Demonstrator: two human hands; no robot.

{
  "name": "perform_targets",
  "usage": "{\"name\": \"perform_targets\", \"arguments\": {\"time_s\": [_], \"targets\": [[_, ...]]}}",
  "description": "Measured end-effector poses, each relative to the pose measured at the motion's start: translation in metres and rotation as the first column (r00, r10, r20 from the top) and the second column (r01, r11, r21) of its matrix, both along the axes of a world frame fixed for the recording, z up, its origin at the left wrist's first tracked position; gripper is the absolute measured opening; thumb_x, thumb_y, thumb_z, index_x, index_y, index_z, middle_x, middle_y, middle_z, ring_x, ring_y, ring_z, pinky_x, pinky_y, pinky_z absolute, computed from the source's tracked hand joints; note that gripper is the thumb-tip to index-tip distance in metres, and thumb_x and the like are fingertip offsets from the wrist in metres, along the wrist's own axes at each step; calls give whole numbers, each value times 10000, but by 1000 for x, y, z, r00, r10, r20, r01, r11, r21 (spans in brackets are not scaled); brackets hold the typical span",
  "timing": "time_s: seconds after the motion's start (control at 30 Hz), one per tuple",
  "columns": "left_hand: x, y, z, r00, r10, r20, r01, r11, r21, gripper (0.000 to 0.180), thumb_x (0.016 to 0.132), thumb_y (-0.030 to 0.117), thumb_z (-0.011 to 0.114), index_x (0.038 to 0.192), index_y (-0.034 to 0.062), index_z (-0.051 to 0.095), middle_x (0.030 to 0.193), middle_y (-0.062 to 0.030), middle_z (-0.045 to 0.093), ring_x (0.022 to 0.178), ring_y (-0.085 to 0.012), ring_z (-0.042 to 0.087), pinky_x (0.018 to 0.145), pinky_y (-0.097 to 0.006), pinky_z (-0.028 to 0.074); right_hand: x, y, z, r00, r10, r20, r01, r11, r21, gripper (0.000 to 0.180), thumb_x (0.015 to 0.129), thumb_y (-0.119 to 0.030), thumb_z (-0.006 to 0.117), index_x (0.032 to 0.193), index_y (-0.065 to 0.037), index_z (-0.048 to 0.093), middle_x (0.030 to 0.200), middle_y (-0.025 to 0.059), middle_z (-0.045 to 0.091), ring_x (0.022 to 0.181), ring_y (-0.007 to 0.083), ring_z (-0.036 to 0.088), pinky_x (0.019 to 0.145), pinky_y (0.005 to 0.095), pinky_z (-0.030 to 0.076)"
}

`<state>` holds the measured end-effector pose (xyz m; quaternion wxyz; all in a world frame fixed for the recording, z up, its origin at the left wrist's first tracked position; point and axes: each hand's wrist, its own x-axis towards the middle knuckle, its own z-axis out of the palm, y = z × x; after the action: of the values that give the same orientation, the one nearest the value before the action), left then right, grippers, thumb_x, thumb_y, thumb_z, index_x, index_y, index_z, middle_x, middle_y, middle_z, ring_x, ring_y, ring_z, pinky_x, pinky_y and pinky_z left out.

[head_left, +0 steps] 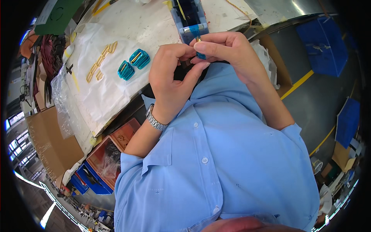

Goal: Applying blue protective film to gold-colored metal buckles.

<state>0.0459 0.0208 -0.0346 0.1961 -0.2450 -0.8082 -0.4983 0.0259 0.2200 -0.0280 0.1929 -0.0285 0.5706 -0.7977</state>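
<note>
Over the table's front edge, both hands meet at a small gold metal piece point(199, 39) with blue film around its lower part. My right hand point(235, 48) pinches it between thumb and fingers. My left hand point(170, 75) is closed at its lower end, thumb and fingertips against the blue film; its exact grip is partly hidden. Just beyond the hands stands a tape dispenser point(181, 30) with blue tape point(194, 29) running from it towards the piece. Left of my hands lie two stacks of blue-wrapped rectangular frames point(125, 70) and a row of bare gold rectangular frames point(101, 60).
White sheeting point(110, 91) covers part of the worktable point(154, 23). Clear plastic point(63, 98) and a cardboard box point(54, 143) are at the left. Below the table edge is a reddish tray point(116, 141). Blue bins point(322, 46) stand on the floor at right.
</note>
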Motion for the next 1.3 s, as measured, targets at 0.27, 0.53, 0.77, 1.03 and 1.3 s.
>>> {"name": "perform_targets", "arguments": {"time_s": [0.27, 0.53, 0.77, 1.03, 1.3], "targets": [[-2, 2, -6, 988, 76, -134, -81, 996, -32, 234, 802, -81, 854, 978, 17, 734, 972, -120, 737, 840, -265, 710, 716, -349, 567, 2, 0, 3, 1000, -10, -2, 10, 998, 55, 345, 997, -332, 824, 1166, -31, 842, 1035, 62, 815, 955, 138, 779, 883, 265, 607], [-4, -1, -5, 976, 8, -217, -13, 1000, -20, 276, 781, -116, 852, 991, 42, 771, 1010, -116, 736, 897, -253, 709, 743, -329, 575, 0, 2, 3, 1000, 6, 30, -7, 999, 41, 384, 980, -374, 837, 1161, -35, 839, 1068, 71, 816, 982, 156, 785, 877, 277, 610], [-18, 4, -5, 973, -13, -229, 14, 1000, 2, 295, 813, -100, 852, 1056, 39, 758, 1103, -136, 764, 974, -274, 732, 841, -342, 600, -1, 2, 1, 996, 18, 83, -18, 1000, -3, 423, 973, -385, 852, 1193, -25, 819, 1078, 87, 818, 992, 172, 798, 857, 272, 615], [-13, 6, -10, 971, 114, -211, -114, 993, 12, 333, 829, -70, 853, 1130, 28, 753, 1107, -141, 788, 1028, -306, 739, 897, -374, 585, 6, -5, 1, 996, -34, 83, 39, 997, -61, 400, 970, -366, 863, 1174, -23, 825, 1049, 74, 819, 950, 154, 797, 848, 266, 617], [0, 8, -18, 971, 152, -186, -166, 985, -57, 237, 834, -58, 839, 1053, 8, 779, 969, -119, 735, 850, -255, 671, 706, -351, 530, 10, -10, 3, 996, -62, 60, 66, 996, -65, 393, 969, -360, 869, 1141, -9, 830, 1000, 50, 808, 913, 121, 778, 826, 254, 609]]}}
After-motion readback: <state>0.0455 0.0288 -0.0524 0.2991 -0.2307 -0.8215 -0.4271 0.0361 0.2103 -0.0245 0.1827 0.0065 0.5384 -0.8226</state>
